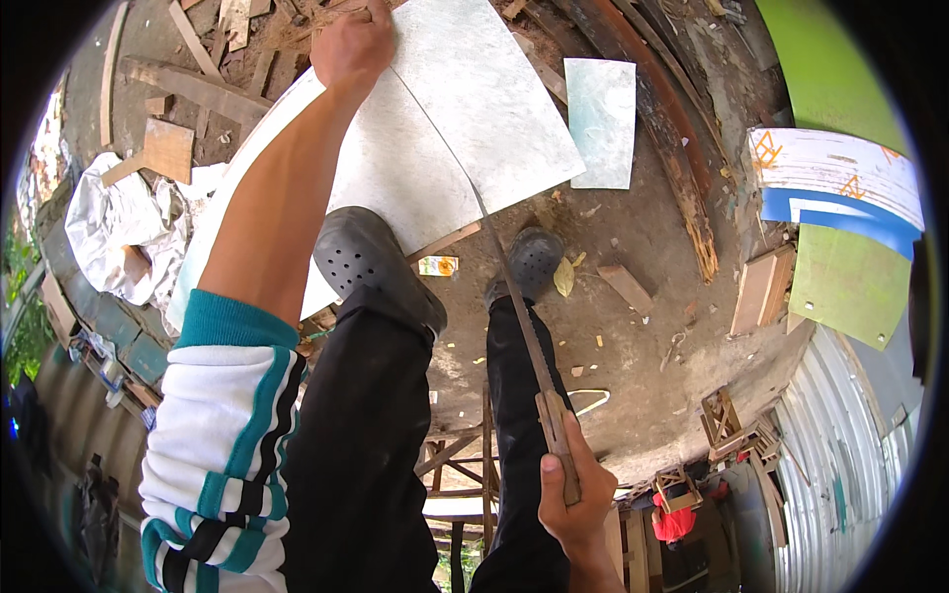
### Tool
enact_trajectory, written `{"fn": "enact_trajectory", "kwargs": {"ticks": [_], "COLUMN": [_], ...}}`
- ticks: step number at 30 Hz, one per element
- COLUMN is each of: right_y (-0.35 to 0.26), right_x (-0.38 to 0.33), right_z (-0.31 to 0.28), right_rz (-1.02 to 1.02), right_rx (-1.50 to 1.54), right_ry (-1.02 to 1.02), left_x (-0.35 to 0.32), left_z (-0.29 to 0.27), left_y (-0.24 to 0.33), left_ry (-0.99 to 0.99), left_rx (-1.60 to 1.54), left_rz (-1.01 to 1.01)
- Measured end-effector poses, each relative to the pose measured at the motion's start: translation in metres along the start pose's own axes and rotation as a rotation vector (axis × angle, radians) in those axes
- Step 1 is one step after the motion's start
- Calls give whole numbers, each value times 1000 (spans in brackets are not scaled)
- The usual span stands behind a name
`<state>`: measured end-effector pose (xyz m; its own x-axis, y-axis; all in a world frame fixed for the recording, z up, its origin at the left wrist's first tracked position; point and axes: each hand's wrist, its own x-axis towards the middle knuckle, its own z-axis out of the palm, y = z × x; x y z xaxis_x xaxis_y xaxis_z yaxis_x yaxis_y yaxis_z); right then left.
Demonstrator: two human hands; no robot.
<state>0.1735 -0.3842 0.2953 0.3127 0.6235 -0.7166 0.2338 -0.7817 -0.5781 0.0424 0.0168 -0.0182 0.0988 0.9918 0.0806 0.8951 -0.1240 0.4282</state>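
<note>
A large white board lies on the ground ahead of me, with a thin dark cut line running across it. My right hand is wrapped round the wooden handle of a handsaw. The saw's long narrow blade meets the board's near edge where the line ends. At the board's far left, my left hand is closed on it, its fingertips partly hidden. My left grey clog rests on the board, while the right clog stands on the ground.
A smaller pale panel lies right of the board, beside a long weathered timber. Wood scraps and a crumpled white sack are at left. Green sheets and corrugated metal stand at right. A person in red is farther off.
</note>
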Motion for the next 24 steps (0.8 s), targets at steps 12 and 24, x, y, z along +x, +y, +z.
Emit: {"fn": "enact_trajectory", "kwargs": {"ticks": [12,24], "right_y": [-2,38], "right_x": [82,113], "right_z": [40,67], "right_rz": [-94,-112], "right_rx": [78,-32], "right_ry": [41,80], "left_x": [2,-3], "left_z": [10,13], "left_y": [-7,-13], "left_ry": [-63,-68], "left_rx": [145,167], "left_rz": [-66,-42]}}
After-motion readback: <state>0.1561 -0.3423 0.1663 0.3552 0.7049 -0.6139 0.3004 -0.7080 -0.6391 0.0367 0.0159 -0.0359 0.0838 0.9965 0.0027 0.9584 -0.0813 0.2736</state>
